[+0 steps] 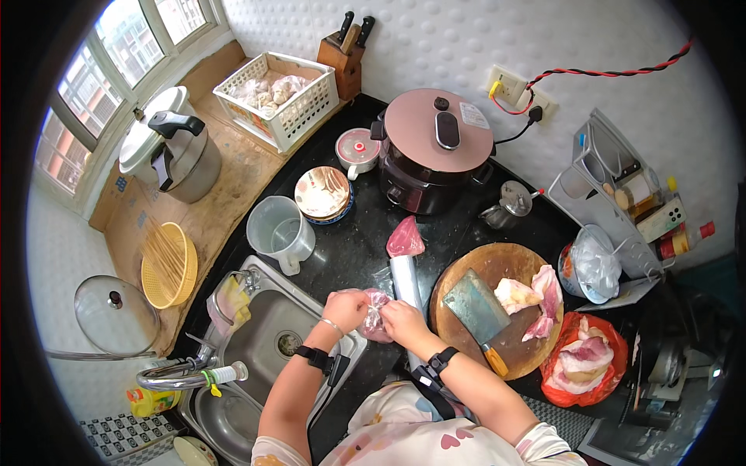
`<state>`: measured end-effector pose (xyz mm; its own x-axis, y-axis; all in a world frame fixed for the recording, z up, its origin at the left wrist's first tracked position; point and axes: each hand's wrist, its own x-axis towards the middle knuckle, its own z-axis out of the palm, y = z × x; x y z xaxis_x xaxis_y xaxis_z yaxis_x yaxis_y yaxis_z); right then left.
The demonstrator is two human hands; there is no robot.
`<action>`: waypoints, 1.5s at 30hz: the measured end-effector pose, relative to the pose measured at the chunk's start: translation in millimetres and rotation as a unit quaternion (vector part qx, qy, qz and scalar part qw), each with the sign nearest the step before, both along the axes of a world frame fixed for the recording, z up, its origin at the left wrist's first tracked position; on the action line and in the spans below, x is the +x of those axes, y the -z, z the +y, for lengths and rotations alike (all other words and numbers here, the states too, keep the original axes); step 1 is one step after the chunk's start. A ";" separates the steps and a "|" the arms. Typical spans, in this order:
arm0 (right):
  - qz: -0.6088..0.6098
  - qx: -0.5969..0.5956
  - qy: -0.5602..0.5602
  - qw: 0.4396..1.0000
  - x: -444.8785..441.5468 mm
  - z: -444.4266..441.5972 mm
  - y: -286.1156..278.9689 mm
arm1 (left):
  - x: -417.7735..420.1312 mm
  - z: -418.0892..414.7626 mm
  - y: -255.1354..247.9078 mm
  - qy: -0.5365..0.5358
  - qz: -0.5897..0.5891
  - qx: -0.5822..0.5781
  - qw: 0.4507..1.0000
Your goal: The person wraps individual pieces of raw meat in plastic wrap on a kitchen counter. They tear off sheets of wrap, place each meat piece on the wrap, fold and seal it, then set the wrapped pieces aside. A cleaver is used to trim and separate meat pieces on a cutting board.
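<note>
My left hand (345, 310) and my right hand (406, 321) pinch the gathered neck of a clear plastic bag (375, 331) between them. Pinkish meat shows through the bag, low over the black counter beside the sink. A roll of clear plastic bags (404, 276) lies partly beneath my right hand. Just beyond the roll sits a piece of raw red meat (406, 237). To the right, a round wooden chopping board (466, 271) bears a cleaver (477, 306) with a wooden handle and pieces of fatty raw meat (546, 297).
A red plastic bag (619, 373) with more meat lies right of the board. The steel sink (262, 329) is at left. Behind stand a plastic jug (281, 230), stacked dishes (322, 192) and an electric cooker (437, 151). A pressure cooker (195, 166) occupies the ledge.
</note>
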<state>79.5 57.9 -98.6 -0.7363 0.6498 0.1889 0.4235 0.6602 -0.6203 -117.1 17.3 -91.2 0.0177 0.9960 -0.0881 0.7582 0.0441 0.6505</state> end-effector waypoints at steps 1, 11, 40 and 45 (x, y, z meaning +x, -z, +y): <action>-0.019 -0.011 -0.001 1.000 5.1 -0.3 3.2 | 0.1 -0.2 1.1 -0.006 0.001 -0.006 1.000; -0.035 0.025 -0.009 0.999 -6.2 9.0 -24.7 | 7.6 -6.3 2.8 -0.076 -0.035 0.028 0.996; -0.126 -0.129 -0.026 0.983 -29.6 20.3 -3.4 | 8.3 -17.0 14.9 -0.139 -0.044 0.028 0.989; -0.061 -0.198 0.016 0.978 -33.3 10.3 -6.5 | 17.8 -50.4 18.6 -0.296 -0.213 0.078 0.928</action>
